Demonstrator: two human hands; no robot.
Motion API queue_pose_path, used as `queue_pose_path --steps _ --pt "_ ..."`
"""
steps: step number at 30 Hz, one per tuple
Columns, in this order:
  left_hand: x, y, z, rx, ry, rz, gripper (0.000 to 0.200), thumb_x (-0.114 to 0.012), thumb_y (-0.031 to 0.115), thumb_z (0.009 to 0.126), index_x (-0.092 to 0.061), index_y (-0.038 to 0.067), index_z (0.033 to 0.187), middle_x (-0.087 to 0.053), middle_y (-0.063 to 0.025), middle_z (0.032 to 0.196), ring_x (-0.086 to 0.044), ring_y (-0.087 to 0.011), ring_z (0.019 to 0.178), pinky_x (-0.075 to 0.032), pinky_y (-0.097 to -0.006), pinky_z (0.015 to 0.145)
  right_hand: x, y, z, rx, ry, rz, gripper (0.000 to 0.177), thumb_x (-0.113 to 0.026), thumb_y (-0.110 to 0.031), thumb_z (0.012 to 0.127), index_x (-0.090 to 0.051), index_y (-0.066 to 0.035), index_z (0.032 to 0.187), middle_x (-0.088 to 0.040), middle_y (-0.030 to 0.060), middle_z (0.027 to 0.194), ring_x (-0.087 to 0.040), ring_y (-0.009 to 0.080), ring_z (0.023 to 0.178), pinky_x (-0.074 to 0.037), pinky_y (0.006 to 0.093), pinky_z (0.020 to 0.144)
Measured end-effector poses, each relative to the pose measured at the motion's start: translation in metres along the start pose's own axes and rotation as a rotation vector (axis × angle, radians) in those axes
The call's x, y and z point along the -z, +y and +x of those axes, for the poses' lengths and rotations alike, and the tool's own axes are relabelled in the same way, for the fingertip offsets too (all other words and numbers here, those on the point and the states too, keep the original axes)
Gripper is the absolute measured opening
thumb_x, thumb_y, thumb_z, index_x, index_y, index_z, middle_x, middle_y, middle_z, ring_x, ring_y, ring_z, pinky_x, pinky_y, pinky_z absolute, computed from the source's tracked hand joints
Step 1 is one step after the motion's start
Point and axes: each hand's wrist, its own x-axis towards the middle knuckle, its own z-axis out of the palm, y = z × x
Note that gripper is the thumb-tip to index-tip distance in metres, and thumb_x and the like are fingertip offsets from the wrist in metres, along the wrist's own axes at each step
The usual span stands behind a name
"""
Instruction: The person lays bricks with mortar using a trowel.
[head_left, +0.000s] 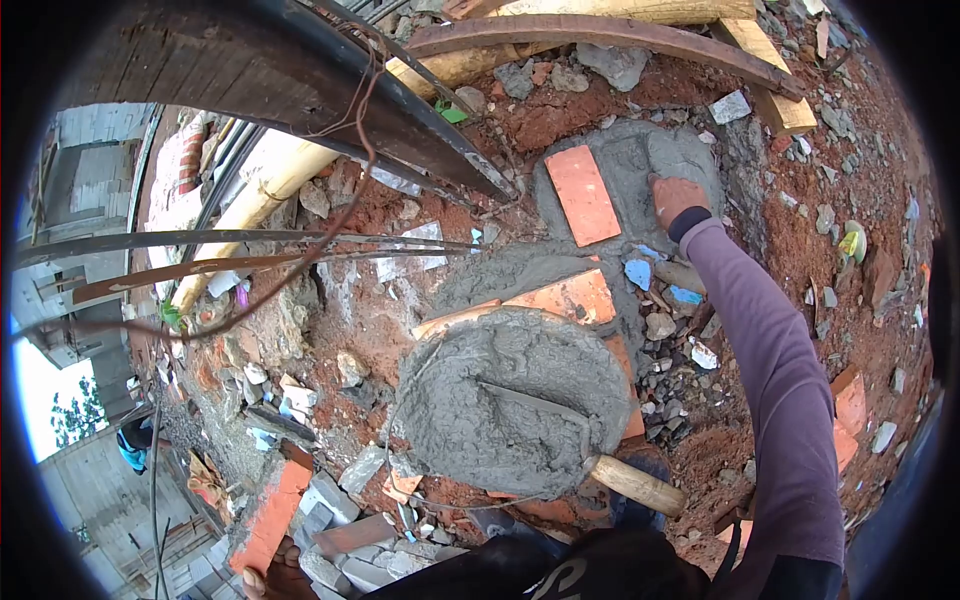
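Note:
At the lower left, my left hand [278, 577] grips the lower end of an orange brick [272, 515]. My right hand [680, 198] rests on a patch of wet grey mortar [625, 165] at the upper right; its fingers look curled, and whatever may be under them is hidden. Another brick [582, 196] lies flat on that mortar, left of the hand. Nearer to me, a round heap of mortar [510, 360] holds a trowel, its blade partly sunk and its wooden handle [636, 484] sticking out at the lower right. A mortar-smeared brick [566, 298] shows just behind the heap.
Dark beams [300, 80] and a thin bent wire [368, 120] cross the upper left. Bamboo poles [262, 190] and a curved wooden plank [610, 32] lie beyond. Rubble and broken bricks [850, 402] cover the reddish soil. A person in blue [133, 445] is far off at left.

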Motion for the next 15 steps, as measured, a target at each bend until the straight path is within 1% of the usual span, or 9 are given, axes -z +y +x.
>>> queue_pose_path --steps 3,6,9,13,15 --pt "0.005 -0.005 0.002 0.007 0.000 -0.015 0.065 -0.062 0.049 0.086 -0.055 -0.003 0.125 -0.064 -0.0207 0.113 -0.064 -0.0330 0.101 -0.051 -0.0436 0.089 0.005 -0.002 0.004 -0.004 0.001 0.015 0.018 -0.048 -0.012 0.089 -0.066 -0.010 0.091 -0.071 0.0118 0.091 -0.069 0.0255 0.091 -0.054 0.0376 0.076" --pt "0.003 -0.003 -0.001 0.017 0.009 0.002 0.067 -0.063 0.050 0.085 -0.054 -0.002 0.126 -0.064 -0.0205 0.114 -0.064 -0.0327 0.102 -0.051 -0.0431 0.090 0.005 -0.005 0.008 0.030 0.044 -0.034 0.018 -0.050 -0.011 0.088 -0.068 -0.012 0.090 -0.072 0.0098 0.091 -0.070 0.0243 0.090 -0.054 0.0360 0.075" --pt "0.007 -0.004 -0.001 0.019 -0.001 0.006 0.067 -0.063 0.050 0.084 -0.054 -0.002 0.125 -0.064 -0.0201 0.114 -0.064 -0.0326 0.103 -0.051 -0.0429 0.090 0.009 -0.012 0.010 0.074 -0.012 -0.101 0.018 -0.052 -0.011 0.087 -0.069 -0.013 0.091 -0.072 0.0071 0.092 -0.070 0.0231 0.090 -0.054 0.0344 0.076" --pt "0.012 -0.008 0.001 0.014 0.000 0.011 0.067 -0.064 0.051 0.084 -0.055 -0.001 0.124 -0.065 -0.0192 0.111 -0.064 -0.0324 0.102 -0.051 -0.0433 0.090 0.016 -0.013 0.019 0.126 -0.025 -0.139 0.018 -0.053 -0.012 0.086 -0.070 -0.014 0.092 -0.072 0.0059 0.095 -0.069 0.0219 0.093 -0.054 0.0338 0.078" --pt "0.025 -0.013 0.002 0.008 -0.033 -0.007 0.066 -0.063 0.047 0.085 -0.053 -0.002 0.129 -0.061 -0.0207 0.119 -0.061 -0.0331 0.107 -0.050 -0.0444 0.090 0.014 -0.009 0.023 0.138 -0.005 -0.142 0.018 -0.054 -0.013 0.086 -0.071 -0.014 0.091 -0.072 0.0062 0.096 -0.069 0.0217 0.094 -0.053 0.0339 0.079"
